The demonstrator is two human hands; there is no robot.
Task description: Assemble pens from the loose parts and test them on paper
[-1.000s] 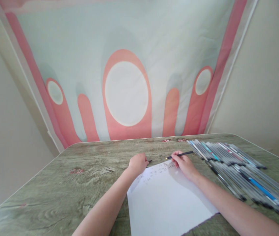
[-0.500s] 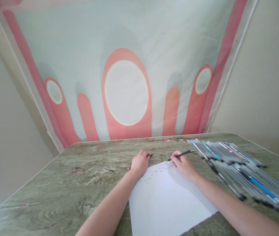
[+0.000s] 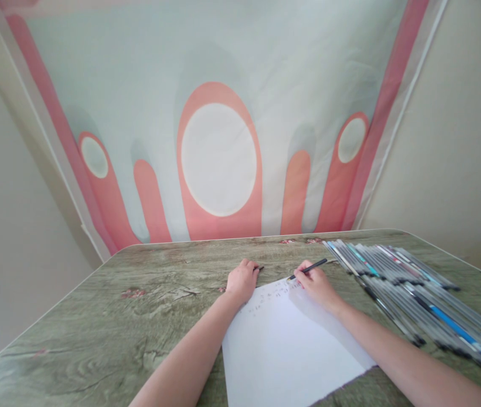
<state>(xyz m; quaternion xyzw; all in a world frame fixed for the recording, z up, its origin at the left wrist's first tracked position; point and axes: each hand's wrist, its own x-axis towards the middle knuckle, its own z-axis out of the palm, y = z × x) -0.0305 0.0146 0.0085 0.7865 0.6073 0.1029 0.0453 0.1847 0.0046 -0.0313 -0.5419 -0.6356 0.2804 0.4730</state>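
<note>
In the head view, a sheet of white paper [image 3: 295, 345] lies on the table, with several rows of small dark writing near its far edge. My right hand [image 3: 315, 282] rests on the upper right part of the sheet, its fingers pinched round a slim black pen [image 3: 314, 265]. The pen leans to the right and its tip is at the paper by the writing. Beside the sheet's upper left corner lies my left hand [image 3: 242, 281], fingers curled. A short dark stick-like piece [image 3: 260, 268] pokes out from them; its other end is hidden.
Many pens and refills [image 3: 405, 294], mostly clear grey with some blue and black, lie in two overlapping rows on the right. The wood-grain table [image 3: 96, 316] reaches to a wall with a pink and pale green hanging [image 3: 274, 68].
My right hand and the pen have shifted very slightly, the pen's upper end a little to the left. My left hand stays where it was.
</note>
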